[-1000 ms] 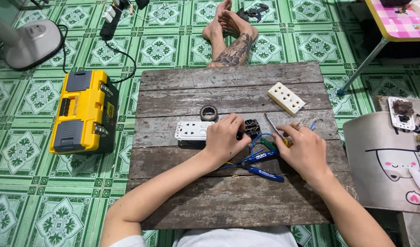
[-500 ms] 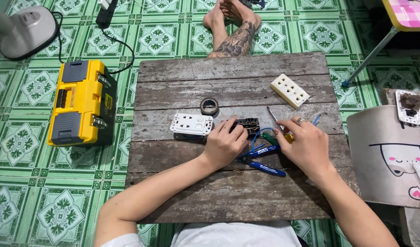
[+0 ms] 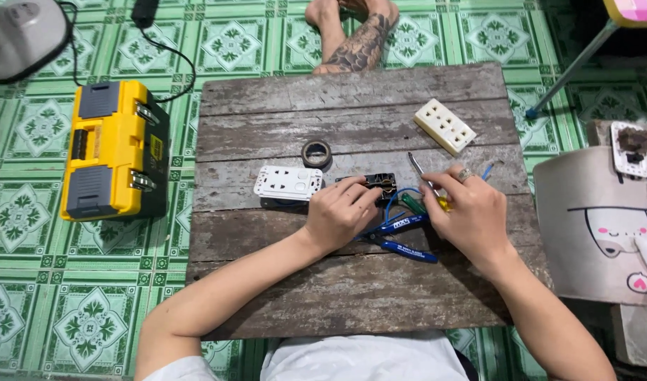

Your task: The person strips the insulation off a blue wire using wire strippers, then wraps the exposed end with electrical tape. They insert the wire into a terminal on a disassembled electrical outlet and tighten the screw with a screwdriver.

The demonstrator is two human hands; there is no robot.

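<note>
Left hand (image 3: 339,214) has its grip closed on one black socket body (image 3: 377,186), fingers pressing it down on the worktop (image 3: 351,296). Right hand (image 3: 471,215) grips one screwdriver (image 3: 423,176), whose metal shaft points up and left, with the tip just beside the black body. One blue wire (image 3: 392,200) curls between the two hands. Under the hands lies one pair of pliers (image 3: 401,236) with two blue handles. One white socket plate (image 3: 289,183) lies just left of the black body, and one tape roll (image 3: 316,152) is near above it. One cream socket strip (image 3: 444,126) lies well apart, toward the far right corner. On the floor, left of the worktop, stands one yellow toolbox (image 3: 108,149). Another person's two bare feet (image 3: 355,35) rest beyond the far edge.

Compared with half a second ago, both hands hold the same things in the same places; only the view has shifted slightly.
</note>
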